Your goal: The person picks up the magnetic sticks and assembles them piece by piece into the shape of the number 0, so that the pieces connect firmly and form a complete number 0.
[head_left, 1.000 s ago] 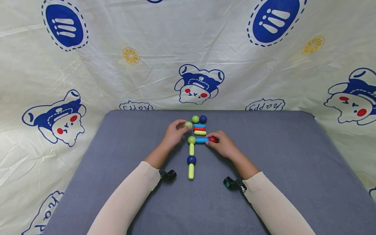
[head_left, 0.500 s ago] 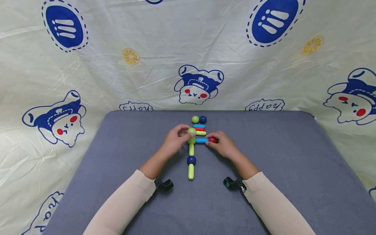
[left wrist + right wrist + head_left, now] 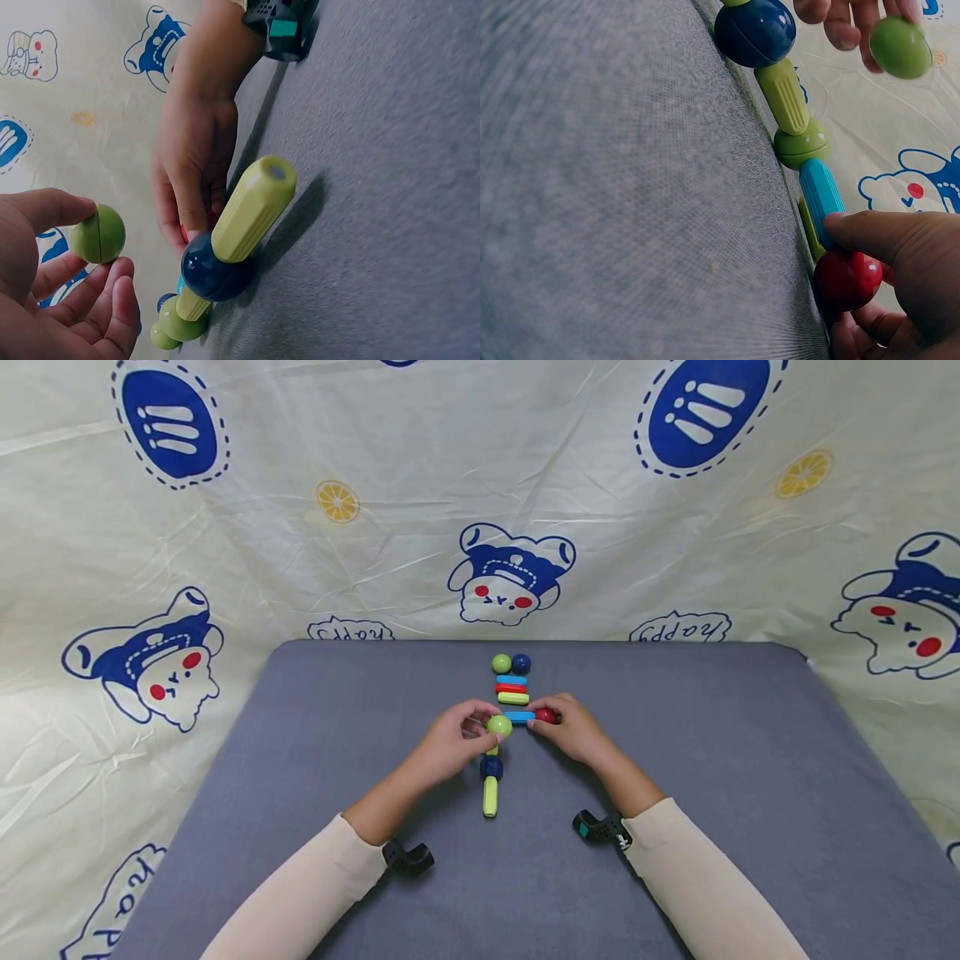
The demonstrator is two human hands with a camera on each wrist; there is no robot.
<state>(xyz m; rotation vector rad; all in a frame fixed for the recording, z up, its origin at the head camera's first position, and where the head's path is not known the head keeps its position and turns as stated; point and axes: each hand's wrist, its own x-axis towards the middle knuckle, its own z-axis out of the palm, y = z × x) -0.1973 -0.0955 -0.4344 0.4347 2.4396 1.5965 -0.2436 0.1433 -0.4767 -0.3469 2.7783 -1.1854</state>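
Observation:
My left hand (image 3: 450, 739) pinches a green ball (image 3: 99, 234) between thumb and fingertips, held above the table and over the joined chain. That chain has a yellow-green rod (image 3: 490, 797) at its near end, then a dark blue ball (image 3: 217, 268), a second yellow-green rod (image 3: 782, 96), another green ball (image 3: 802, 142), a light blue rod (image 3: 822, 196) and a red ball (image 3: 848, 280). The chain bends at the green ball towards the right. My right hand (image 3: 573, 729) holds the chain's right end, thumb on the light blue rod and fingers behind the red ball.
Behind the chain lie a light blue rod (image 3: 512, 680), a red rod (image 3: 512, 688) and a yellow-green rod (image 3: 513, 699) side by side. Beyond them sit a green ball (image 3: 502, 663) and a dark blue ball (image 3: 521, 663). A patterned cloth (image 3: 405, 568) hangs behind the grey table (image 3: 675, 727).
My left hand has carried the green ball nearer to me and slightly right, from beside the loose rods to over the chain. The right hand stays on the chain's red end.

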